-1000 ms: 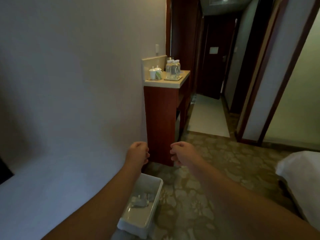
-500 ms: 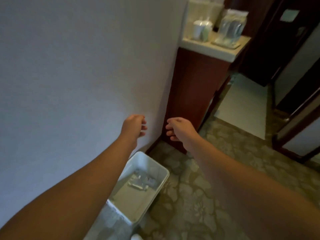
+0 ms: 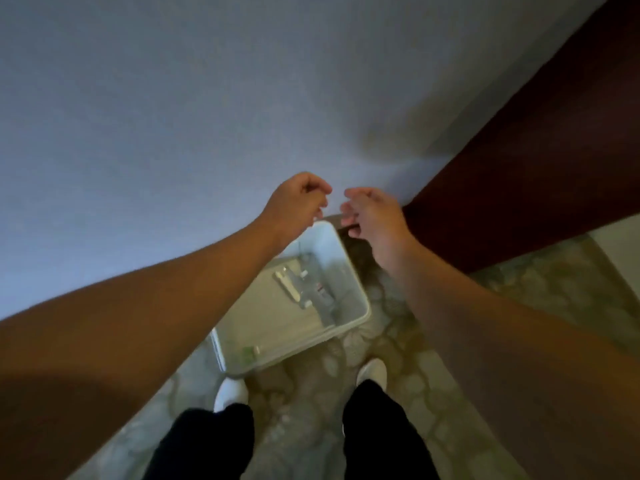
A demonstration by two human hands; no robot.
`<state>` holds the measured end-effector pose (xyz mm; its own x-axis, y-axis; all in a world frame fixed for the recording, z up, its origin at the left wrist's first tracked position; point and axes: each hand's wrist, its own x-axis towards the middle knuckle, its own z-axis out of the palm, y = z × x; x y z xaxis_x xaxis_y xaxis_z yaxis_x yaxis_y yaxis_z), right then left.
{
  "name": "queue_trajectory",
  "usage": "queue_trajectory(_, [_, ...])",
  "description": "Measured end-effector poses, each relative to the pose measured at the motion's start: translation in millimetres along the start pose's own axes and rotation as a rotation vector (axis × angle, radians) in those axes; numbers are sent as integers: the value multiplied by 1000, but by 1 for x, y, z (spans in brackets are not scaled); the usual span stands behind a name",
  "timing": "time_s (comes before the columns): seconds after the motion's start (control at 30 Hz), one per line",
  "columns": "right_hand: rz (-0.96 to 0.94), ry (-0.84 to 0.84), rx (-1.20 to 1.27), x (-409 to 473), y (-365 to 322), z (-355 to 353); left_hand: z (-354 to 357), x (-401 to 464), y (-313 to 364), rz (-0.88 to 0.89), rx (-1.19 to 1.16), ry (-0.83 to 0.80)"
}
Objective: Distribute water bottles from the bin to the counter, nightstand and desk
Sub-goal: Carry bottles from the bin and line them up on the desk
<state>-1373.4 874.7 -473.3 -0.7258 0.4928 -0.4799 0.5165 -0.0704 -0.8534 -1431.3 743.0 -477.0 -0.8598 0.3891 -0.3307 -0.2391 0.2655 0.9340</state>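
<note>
Neither grip holds anything: the left hand (image 3: 294,202) and right hand (image 3: 374,216) hang side by side with fingers loosely curled, nearly touching. Below them, toward 6 o'clock, the white bin (image 3: 360,306) sits on the patterned floor (image 3: 519,285) against the wall (image 3: 173,116). Blurred water bottles (image 3: 304,285) lie inside it. White shoes (image 3: 231,393) stand at its near edge.

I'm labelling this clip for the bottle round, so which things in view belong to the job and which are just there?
Job:
- white bin on the floor
- clear bottles lying in it
- left hand and right hand, both above the bin, holding nothing

Just there:
- grey wall
- dark wood cabinet side
- patterned floor
- white shoes
</note>
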Motion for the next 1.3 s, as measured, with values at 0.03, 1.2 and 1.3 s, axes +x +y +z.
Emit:
queue_trajectory(0.03, [12,-24,2,20,19,5,7,13,-22,-14,-17,48])
queue_trajectory(1.2, [33,-396,-1304,330,491,106,52,222,-605,380,1351,-455])
queue_trajectory(1.3, [113,-312,-1202,322,497,105,42,221,-624,301,1391,-366])
